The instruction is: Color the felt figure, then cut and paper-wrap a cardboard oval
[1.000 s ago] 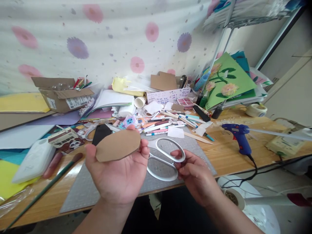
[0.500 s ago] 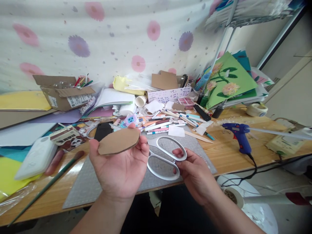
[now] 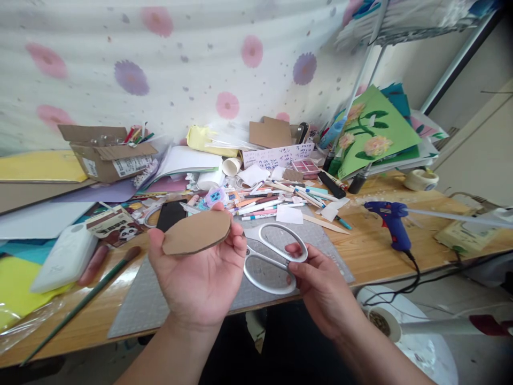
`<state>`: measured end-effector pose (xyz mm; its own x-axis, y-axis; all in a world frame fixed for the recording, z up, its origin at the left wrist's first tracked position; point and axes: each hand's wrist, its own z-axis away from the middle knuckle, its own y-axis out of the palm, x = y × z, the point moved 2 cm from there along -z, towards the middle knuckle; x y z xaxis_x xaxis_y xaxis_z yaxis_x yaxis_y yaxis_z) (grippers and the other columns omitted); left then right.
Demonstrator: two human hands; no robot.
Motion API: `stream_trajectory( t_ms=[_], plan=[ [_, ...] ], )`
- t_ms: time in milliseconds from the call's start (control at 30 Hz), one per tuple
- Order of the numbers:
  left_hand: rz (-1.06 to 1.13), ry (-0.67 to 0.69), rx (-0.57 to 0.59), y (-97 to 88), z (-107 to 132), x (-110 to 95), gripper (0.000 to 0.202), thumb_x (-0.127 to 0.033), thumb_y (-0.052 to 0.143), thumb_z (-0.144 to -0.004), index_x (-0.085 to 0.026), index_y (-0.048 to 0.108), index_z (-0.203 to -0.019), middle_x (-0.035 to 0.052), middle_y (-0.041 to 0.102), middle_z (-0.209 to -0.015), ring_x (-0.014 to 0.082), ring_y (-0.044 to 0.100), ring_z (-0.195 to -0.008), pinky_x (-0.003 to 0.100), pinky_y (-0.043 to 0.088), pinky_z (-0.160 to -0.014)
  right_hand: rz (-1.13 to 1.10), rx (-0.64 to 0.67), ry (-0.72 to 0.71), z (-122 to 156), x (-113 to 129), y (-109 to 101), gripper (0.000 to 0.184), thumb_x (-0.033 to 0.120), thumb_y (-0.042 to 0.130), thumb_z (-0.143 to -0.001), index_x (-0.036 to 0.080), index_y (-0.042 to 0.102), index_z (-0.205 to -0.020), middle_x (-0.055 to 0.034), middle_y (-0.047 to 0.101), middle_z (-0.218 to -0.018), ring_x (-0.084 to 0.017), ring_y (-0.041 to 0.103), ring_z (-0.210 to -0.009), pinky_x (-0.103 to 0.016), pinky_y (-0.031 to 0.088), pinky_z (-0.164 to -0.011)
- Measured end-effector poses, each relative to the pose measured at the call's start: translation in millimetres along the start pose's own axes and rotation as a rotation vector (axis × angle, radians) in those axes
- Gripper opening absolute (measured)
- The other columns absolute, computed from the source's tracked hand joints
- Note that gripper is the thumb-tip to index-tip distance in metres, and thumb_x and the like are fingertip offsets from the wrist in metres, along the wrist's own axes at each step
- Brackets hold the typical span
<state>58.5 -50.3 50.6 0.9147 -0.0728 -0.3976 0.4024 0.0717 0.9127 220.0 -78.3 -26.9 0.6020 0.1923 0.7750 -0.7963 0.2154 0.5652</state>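
Note:
My left hand (image 3: pixel 200 278), palm up, grips a rounded piece of brown cardboard (image 3: pixel 197 232) by its edges, between the thumb and the fingers. The piece is tilted, its flat face toward me. In my right hand (image 3: pixel 320 278) is a pair of scissors (image 3: pixel 276 291) with silver-grey handles, held by the handle loops. The blades are largely hidden behind my left hand and the cardboard. Both hands are above a grey cutting mat (image 3: pixel 136 305) at the front of the table.
Many markers (image 3: pixel 260 206) and paper scraps lie behind the mat. A blue glue gun (image 3: pixel 390 222) stands at the right, its cord running off the edge. On the left are a long green brush (image 3: pixel 88 297), a white case (image 3: pixel 66 256) and an open cardboard box (image 3: pixel 104 155).
The view has shifted very slightly. Both hands keep their hold on the cardboard piece and the scissors, nearly unmoved.

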Motion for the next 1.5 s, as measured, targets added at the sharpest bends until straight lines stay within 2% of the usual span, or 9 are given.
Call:
stream_trajectory(
  t_ms=[200, 433, 533, 667, 800, 1000, 1233, 1333, 1500],
  plan=[
    [0.037, -0.031, 0.037, -3.6, -1, -2, 0.077, -0.072, 0.040, -0.080, -0.007, 0.055, -0.119, 0.0151, 0.058, -0.095, 0.0206, 0.063, -0.076, 0.028, 0.058, -0.063, 0.036, 0.045, 0.006, 3, -1, -5, 0.034, 0.025, 0.087, -0.056, 0.018, 0.068, -0.083, 0.0035, 0.058, -0.069, -0.010, 0.048, -0.062, -0.023, 0.037, -0.058],
    [0.073, -0.072, 0.061, -3.6, 0, -1, 0.074, -0.071, 0.045, -0.077, -0.009, 0.055, -0.117, 0.0138, 0.059, -0.094, 0.0200, 0.063, -0.076, 0.027, 0.059, -0.064, 0.019, 0.125, 0.096, 8, 2, -7, 0.029, 0.023, 0.085, -0.058, 0.018, 0.068, -0.081, 0.0025, 0.061, -0.064, -0.011, 0.052, -0.058, -0.026, 0.041, -0.059],
    [0.078, -0.073, 0.077, -3.5, 0, -2, 0.073, -0.069, 0.049, -0.076, -0.009, 0.055, -0.118, 0.0142, 0.059, -0.094, 0.0201, 0.063, -0.077, 0.027, 0.059, -0.066, 0.046, 0.110, 0.109, 7, 2, -9, 0.025, 0.022, 0.084, -0.058, 0.017, 0.069, -0.079, 0.0025, 0.061, -0.062, -0.011, 0.052, -0.056, -0.027, 0.042, -0.059],
    [0.084, -0.070, 0.070, -2.5, 1, -5, 0.075, -0.069, 0.050, -0.075, -0.011, 0.053, -0.122, 0.0144, 0.059, -0.096, 0.0196, 0.063, -0.076, 0.028, 0.059, -0.065, 0.140, 0.052, 0.050, 7, 6, -17, 0.013, 0.021, 0.079, -0.061, 0.015, 0.069, -0.067, 0.0024, 0.059, -0.058, -0.010, 0.049, -0.054, -0.024, 0.039, -0.057],
    [0.091, -0.046, 0.058, -0.1, 3, -8, 0.076, -0.070, 0.049, -0.076, -0.013, 0.051, -0.124, 0.0135, 0.060, -0.097, 0.0194, 0.063, -0.076, 0.028, 0.059, -0.064, 0.201, 0.065, 0.019, 10, 11, -22, 0.016, 0.027, 0.081, -0.063, 0.015, 0.070, -0.065, 0.0022, 0.058, -0.059, -0.009, 0.048, -0.054, -0.023, 0.036, -0.055],
    [0.095, -0.066, 0.059, 0.6, 4, -4, 0.075, -0.070, 0.051, -0.075, -0.013, 0.051, -0.125, 0.0128, 0.060, -0.094, 0.0196, 0.063, -0.075, 0.028, 0.059, -0.063, 0.127, 0.086, 0.047, 10, 5, -10, 0.024, 0.028, 0.085, -0.059, 0.017, 0.072, -0.076, 0.0029, 0.058, -0.063, -0.009, 0.045, -0.056, -0.023, 0.034, -0.054],
    [0.096, -0.071, 0.077, -2.4, 5, -6, 0.073, -0.067, 0.053, -0.074, -0.012, 0.053, -0.122, 0.0139, 0.061, -0.094, 0.0197, 0.063, -0.075, 0.028, 0.058, -0.065, 0.000, 0.071, 0.128, 11, 1, -3, 0.021, 0.021, 0.085, -0.054, 0.016, 0.067, -0.064, 0.0042, 0.056, -0.053, -0.008, 0.043, -0.048, -0.022, 0.033, -0.049],
    [0.111, -0.079, 0.077, -2.9, 4, -8, 0.073, -0.068, 0.054, -0.073, -0.014, 0.053, -0.122, 0.0132, 0.062, -0.095, 0.0199, 0.063, -0.075, 0.028, 0.058, -0.064, -0.076, 0.101, 0.163, 14, 0, -1, 0.017, 0.017, 0.081, -0.055, 0.017, 0.068, -0.066, 0.0035, 0.058, -0.055, -0.009, 0.047, -0.048, -0.023, 0.035, -0.048],
    [0.104, -0.064, 0.068, -2.8, 5, -10, 0.073, -0.069, 0.052, -0.074, -0.013, 0.054, -0.121, 0.0133, 0.062, -0.096, 0.0197, 0.063, -0.075, 0.028, 0.058, -0.063, -0.142, 0.102, 0.192, 16, -1, 2, 0.021, 0.016, 0.081, -0.055, 0.018, 0.067, -0.070, 0.0039, 0.058, -0.057, -0.009, 0.048, -0.051, -0.021, 0.035, -0.047]
  ],
)
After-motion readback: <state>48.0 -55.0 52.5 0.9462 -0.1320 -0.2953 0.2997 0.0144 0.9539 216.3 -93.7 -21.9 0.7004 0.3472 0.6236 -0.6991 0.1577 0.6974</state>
